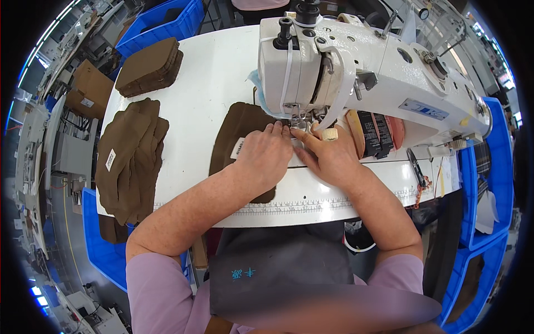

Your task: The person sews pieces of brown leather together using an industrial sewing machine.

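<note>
The left hand (266,153) is lying flat on a brown fabric piece (236,136), with its fingers stretched out and pressing the cloth down on the white table (206,78). The right hand (328,156) is sitting just beside it, and the fingertips of the 2 hands are almost meeting under the needle part of the white sewing machine (356,67). The right hand is resting open too, with its pointer finger reaching toward the needle, and it is not gripping anything. The brown fabric piece is lying near the middle of the table, partly tucked under the machine and running down toward the front edge, where a ruler strip (300,207) is printed. A small white tag is showing on the cloth next to the left wrist. Near the left edge of the table, a loose pile of brown pieces (128,161) is hanging over the side. At the far left corner, a neat stack of brown pieces (150,65) is sitting. Blue bins (161,25) are standing past the table.
</note>
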Tool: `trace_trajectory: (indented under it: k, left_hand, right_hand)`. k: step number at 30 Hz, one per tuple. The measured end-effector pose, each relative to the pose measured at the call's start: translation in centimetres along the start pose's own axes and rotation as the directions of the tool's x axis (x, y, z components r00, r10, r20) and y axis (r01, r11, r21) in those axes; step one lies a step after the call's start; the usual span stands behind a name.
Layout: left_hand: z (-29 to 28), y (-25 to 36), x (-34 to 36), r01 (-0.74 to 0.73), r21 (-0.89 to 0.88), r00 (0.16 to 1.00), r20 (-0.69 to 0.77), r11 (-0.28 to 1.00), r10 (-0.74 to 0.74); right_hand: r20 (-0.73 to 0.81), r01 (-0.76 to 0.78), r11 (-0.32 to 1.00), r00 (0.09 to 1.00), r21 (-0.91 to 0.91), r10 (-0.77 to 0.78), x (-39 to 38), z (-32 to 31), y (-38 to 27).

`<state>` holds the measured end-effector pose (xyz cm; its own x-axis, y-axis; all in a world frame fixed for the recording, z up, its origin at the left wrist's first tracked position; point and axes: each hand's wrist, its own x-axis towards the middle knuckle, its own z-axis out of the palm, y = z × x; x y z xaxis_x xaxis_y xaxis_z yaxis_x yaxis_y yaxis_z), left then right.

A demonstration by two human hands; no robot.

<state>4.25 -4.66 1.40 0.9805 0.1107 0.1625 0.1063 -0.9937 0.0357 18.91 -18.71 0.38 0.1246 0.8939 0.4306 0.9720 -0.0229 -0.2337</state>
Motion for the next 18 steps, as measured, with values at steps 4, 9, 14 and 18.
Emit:
trace_trajectory:
  k: [4,9,14,18]
  left_hand:
    - [-1.3,0.5,0.3,0.091,-0.061,0.996,0.023,0.994,-0.090]
    - [0.4,-3.7,-1.3,-0.154,-0.166,0.964,-0.243,0.974,0.111]
    - [1.7,-3.5,-2.3,-0.023,-0.293,0.995,-0.102,0.956,-0.007]
    - [3.0,-1.1,-3.0,0.108,-0.266,0.985,-0.104,0.958,-0.140]
  right_hand:
    - [-0.015,0.017,0.999,1.000,0.046,-0.016,-0.4,-0.1,0.2]
    - [-0.056,0.037,0.999,0.998,0.038,-0.035,-0.8,0.6,0.4]
    - [-0.035,0.025,1.000,0.999,-0.012,-0.025,-1.2,0.9,0.6]
    - [-0.024,0.018,1.000,1.000,0.004,-0.018,-1.0,1.2,0.9]
